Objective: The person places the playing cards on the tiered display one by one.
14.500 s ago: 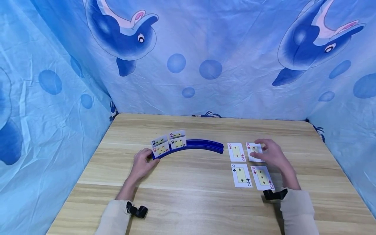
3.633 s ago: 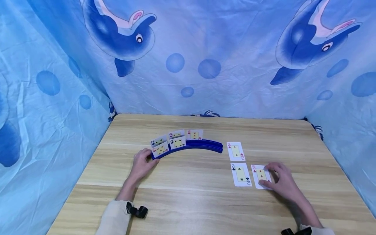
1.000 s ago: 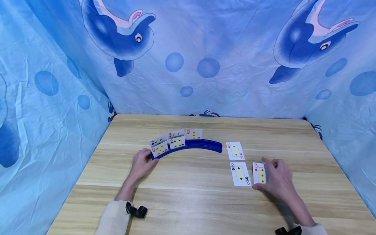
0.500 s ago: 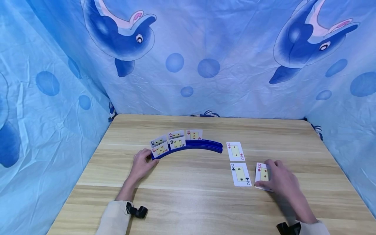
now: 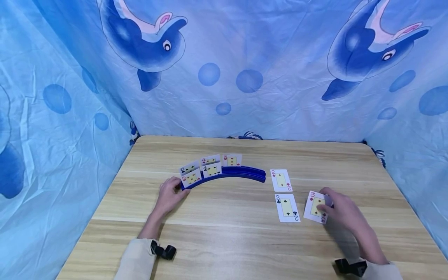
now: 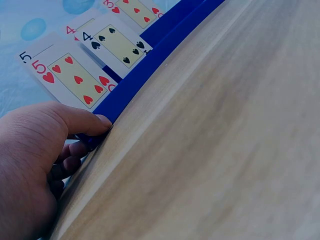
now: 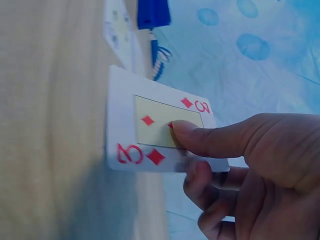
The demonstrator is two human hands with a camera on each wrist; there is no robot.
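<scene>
In the head view a curved blue card holder [image 5: 241, 174] lies on the table. My left hand [image 5: 170, 196] grips its left end; the left wrist view has the thumb [image 6: 95, 122] on its front side. Five-of-hearts [image 5: 191, 178] and four-of-spades [image 5: 212, 170] cards stand in the front row. Behind them are a black 5 [image 5: 189, 168], a red 4 [image 5: 210, 160] and the three of hearts [image 5: 232, 160]. My right hand [image 5: 344, 210] pinches the three of diamonds [image 7: 145, 100], thumb on its face, tilted up from the table. The fingers behind the card are partly hidden.
Two cards lie face up right of the holder: the two of diamonds [image 5: 281, 180] and, nearer, the two of clubs [image 5: 287, 208]. The wooden table [image 5: 224, 241] meets a blue dolphin-print curtain [image 5: 238, 116] at the back and sides.
The three of hearts went from the table into the holder's back row. My right hand then took hold of the three of diamonds, slid it rightward and tilted it up. My left hand stays put.
</scene>
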